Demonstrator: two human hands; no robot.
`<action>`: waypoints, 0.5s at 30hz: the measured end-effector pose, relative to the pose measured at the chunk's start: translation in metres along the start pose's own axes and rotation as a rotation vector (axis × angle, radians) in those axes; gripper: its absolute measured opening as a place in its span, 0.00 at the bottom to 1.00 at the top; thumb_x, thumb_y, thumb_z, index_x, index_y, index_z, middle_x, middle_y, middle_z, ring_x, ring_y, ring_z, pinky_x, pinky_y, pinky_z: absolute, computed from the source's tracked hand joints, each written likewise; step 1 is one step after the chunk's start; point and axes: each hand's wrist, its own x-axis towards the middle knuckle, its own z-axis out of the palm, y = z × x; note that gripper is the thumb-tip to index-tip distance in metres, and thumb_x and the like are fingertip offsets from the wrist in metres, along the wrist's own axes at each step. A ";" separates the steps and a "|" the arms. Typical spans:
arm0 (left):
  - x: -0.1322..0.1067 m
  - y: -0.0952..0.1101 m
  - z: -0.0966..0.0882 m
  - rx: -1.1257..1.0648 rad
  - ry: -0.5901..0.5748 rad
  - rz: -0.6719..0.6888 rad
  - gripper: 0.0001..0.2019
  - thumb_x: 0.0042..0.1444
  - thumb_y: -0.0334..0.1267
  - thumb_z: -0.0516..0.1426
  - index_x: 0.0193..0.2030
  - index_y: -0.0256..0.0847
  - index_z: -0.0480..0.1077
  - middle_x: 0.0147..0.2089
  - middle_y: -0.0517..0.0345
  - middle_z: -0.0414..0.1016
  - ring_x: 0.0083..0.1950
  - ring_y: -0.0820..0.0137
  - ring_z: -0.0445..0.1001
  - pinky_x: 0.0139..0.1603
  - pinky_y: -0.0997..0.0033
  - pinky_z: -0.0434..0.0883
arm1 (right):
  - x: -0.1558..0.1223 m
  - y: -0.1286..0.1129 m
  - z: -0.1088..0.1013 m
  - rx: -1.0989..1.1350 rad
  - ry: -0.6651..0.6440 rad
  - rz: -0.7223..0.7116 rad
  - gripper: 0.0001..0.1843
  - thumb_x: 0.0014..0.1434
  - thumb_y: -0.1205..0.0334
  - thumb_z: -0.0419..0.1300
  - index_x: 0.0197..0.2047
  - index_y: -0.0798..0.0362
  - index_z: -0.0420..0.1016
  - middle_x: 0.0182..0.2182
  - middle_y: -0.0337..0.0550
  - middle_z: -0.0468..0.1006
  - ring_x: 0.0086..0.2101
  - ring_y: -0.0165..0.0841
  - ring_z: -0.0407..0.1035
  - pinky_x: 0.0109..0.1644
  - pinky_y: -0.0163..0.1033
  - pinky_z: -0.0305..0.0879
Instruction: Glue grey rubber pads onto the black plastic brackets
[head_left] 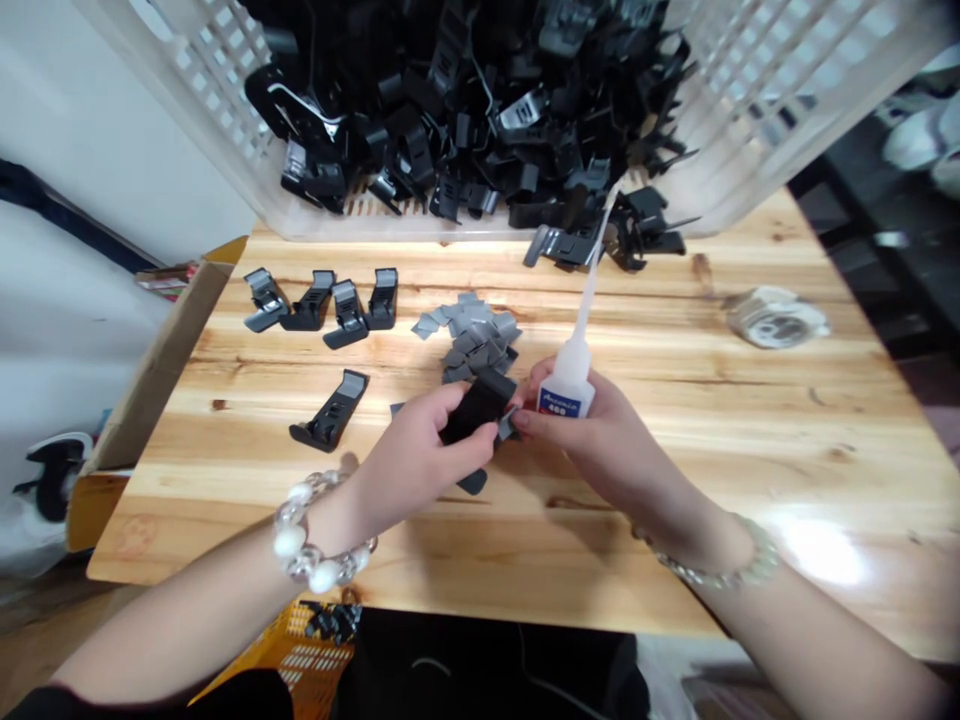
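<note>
My left hand [420, 450] grips a black plastic clip [477, 408] over the middle of the wooden table [675, 480]. My right hand [600, 440] holds a white glue bottle [568, 385] with a long thin nozzle pointing up and away, and its fingertips pinch a small grey pad against the clip. Both hands meet at the clip. A heap of grey pads [472, 335] lies just beyond them.
A tilted white basket [757, 110] full of black clips spills onto the table's far edge. Several finished clips [322, 305] stand in a row at the left, one more clip [330, 412] nearer. A tape roll [776, 318] lies right. A cardboard box [142, 390] adjoins the left edge.
</note>
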 end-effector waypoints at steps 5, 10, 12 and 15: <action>-0.002 -0.003 -0.001 0.176 0.087 0.071 0.05 0.55 0.36 0.58 0.37 0.39 0.73 0.31 0.61 0.74 0.31 0.73 0.68 0.31 0.75 0.65 | 0.000 0.001 0.001 -0.054 0.015 -0.043 0.16 0.45 0.67 0.72 0.33 0.52 0.69 0.30 0.34 0.77 0.31 0.25 0.69 0.38 0.35 0.65; -0.001 0.001 -0.001 -0.004 0.008 0.026 0.03 0.53 0.35 0.58 0.32 0.39 0.70 0.26 0.64 0.70 0.27 0.75 0.66 0.29 0.76 0.64 | -0.002 0.001 0.005 0.082 -0.030 0.021 0.18 0.44 0.67 0.73 0.34 0.51 0.68 0.29 0.34 0.77 0.30 0.27 0.71 0.36 0.36 0.69; -0.001 0.003 -0.001 -0.061 -0.034 0.030 0.03 0.52 0.34 0.58 0.31 0.39 0.68 0.24 0.65 0.68 0.25 0.76 0.65 0.28 0.76 0.63 | -0.003 0.001 0.007 0.128 -0.060 0.052 0.19 0.45 0.67 0.72 0.35 0.51 0.67 0.30 0.34 0.76 0.29 0.27 0.71 0.35 0.36 0.69; -0.001 0.004 -0.001 -0.134 -0.096 0.048 0.02 0.51 0.34 0.59 0.32 0.40 0.69 0.23 0.65 0.68 0.24 0.76 0.64 0.27 0.76 0.62 | -0.004 0.000 0.008 0.179 -0.107 0.105 0.18 0.45 0.67 0.72 0.35 0.51 0.67 0.30 0.34 0.76 0.29 0.27 0.71 0.34 0.36 0.70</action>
